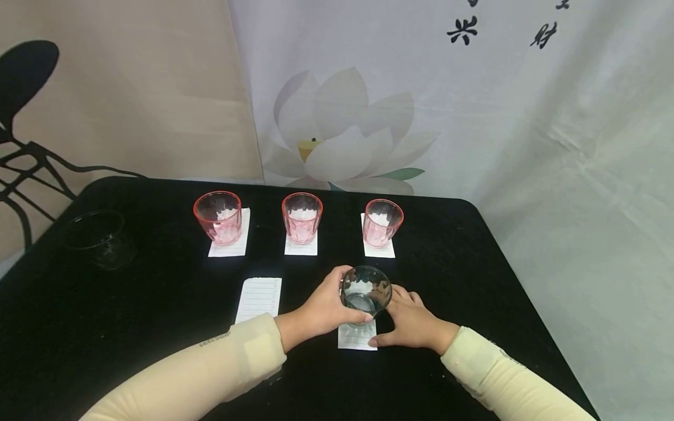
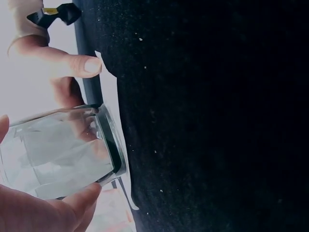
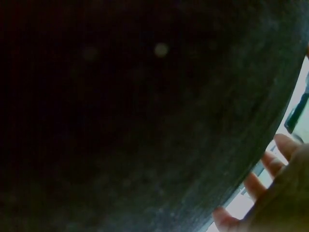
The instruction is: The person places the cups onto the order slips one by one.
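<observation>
A clear grey-tinted glass (image 1: 365, 292) stands over a lined paper slip (image 1: 358, 337) at the near right. My left hand (image 1: 329, 304) holds it from the left side, thumb in front and fingers behind. In the left wrist view, that glass (image 2: 63, 150) has its base at the paper's surface. My right hand (image 1: 413, 320) lies just to the right, fingers spread and loosely bent, its thumb at the slip's edge. Whether its fingertips touch the glass is hard to tell. The right wrist view shows mostly dark cloth, with the right fingers (image 3: 256, 186) at the edge.
Three pink red-rimmed glasses, left (image 1: 223, 225), middle (image 1: 302, 222) and right (image 1: 380, 225), stand on paper slips along the back. Another slip (image 1: 259, 297) lies at the near middle. A clear glass (image 1: 107, 248) stands at far left on the black cloth. A chair (image 1: 26, 88) is behind.
</observation>
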`<state>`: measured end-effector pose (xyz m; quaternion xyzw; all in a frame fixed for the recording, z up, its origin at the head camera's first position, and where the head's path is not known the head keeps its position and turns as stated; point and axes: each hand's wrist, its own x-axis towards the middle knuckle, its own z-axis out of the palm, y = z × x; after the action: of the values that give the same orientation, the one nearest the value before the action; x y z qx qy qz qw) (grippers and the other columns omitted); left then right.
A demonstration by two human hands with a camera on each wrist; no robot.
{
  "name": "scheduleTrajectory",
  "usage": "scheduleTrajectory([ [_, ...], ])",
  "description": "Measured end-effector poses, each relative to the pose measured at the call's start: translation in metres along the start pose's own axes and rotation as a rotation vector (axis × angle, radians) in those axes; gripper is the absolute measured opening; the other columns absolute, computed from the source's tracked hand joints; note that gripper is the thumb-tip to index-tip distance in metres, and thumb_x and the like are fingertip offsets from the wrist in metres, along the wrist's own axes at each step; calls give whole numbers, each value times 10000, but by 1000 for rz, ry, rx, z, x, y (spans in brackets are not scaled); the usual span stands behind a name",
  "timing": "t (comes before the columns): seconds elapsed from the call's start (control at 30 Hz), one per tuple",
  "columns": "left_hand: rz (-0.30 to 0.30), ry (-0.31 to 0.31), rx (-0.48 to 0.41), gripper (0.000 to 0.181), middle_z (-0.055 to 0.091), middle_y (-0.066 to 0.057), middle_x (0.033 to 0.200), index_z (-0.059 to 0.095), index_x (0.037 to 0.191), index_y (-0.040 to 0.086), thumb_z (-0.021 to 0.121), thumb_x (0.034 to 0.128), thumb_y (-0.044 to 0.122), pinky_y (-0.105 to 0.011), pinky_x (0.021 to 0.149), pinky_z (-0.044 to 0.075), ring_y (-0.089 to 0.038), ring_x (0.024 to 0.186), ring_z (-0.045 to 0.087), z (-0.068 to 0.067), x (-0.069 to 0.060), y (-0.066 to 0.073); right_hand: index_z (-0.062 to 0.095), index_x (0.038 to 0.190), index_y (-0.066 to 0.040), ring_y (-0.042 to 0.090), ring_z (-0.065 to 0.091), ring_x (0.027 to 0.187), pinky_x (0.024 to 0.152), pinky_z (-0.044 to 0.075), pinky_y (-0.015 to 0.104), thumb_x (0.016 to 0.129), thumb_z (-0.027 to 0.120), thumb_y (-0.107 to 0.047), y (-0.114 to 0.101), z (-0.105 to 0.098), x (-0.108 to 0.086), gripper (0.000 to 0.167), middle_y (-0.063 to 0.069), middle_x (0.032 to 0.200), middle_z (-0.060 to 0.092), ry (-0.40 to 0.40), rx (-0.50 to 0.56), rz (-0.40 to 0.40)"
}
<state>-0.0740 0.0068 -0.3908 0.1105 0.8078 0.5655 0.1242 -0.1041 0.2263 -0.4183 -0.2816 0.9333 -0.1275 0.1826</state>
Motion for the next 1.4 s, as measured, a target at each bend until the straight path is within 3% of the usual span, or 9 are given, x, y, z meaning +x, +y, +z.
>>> scheduleTrajectory([
  [0.8, 35, -5, 19, 878, 440, -177, 1355, 316, 1400, 4, 848, 724, 178, -502, 1038, 437, -333, 1217, 469, 2, 0, -4, 377, 1475, -234, 329, 256, 1403, 1098, 250, 610, 716, 762, -590, 1, -3, -2, 923, 91, 1515, 371, 12, 3, -6],
  [0.97, 48, -7, 15, 896, 430, -176, 1365, 312, 1408, 1, 854, 716, 177, -504, 1049, 423, -327, 1224, 453, 2, 0, -5, 399, 1463, -242, 330, 292, 1389, 1088, 263, 631, 710, 771, -586, 4, -4, -2, 908, 83, 1504, 390, 31, 74, -31],
  [1.2, 55, -20, 10, 969, 375, -199, 1421, 259, 1459, 4, 855, 714, 174, -536, 1053, 410, -370, 1289, 405, -3, -5, -4, 363, 1489, -206, 333, 316, 1396, 1083, 300, 637, 728, 799, -501, 14, -8, -9, 925, 68, 1513, 387, 132, 188, -79],
  [1.4, 57, 6, -37, 970, 383, -222, 1415, 251, 1473, 13, 848, 718, 135, -527, 1072, 390, -400, 1323, 387, -15, -15, -2, 378, 1474, -99, 389, 265, 1409, 1075, 309, 641, 748, 789, -483, 17, -15, -20, 918, 135, 1549, 311, 178, 244, -8],
])
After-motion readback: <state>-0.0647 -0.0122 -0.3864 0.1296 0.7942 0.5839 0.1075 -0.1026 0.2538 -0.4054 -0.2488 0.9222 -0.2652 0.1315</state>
